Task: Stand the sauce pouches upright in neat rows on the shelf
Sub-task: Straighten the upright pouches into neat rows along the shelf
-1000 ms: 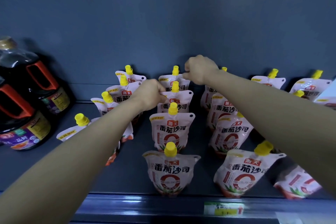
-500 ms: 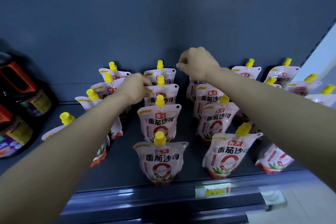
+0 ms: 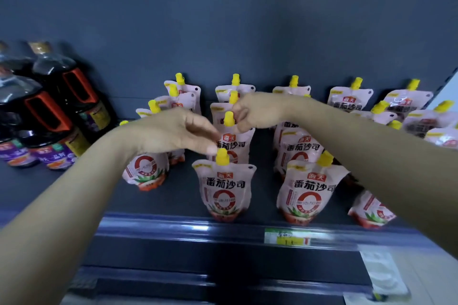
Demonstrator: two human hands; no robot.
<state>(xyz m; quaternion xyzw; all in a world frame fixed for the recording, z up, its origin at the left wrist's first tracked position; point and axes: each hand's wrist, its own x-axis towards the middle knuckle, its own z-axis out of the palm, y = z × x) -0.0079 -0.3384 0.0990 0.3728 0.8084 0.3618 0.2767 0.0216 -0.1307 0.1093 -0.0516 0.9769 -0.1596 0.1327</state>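
Squaring the middle row's second pouch on the shelf
My right hand pinches its yellow cap to hold it upright; my left hand steadies its shoulder, gripping or pressing I cannot tell

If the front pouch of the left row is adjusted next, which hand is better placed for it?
Probably left. The left hand hangs just over that front pouch, whereas the right hand is curled at the yellow cap of a middle-row pouch and would have to cross the left arm.
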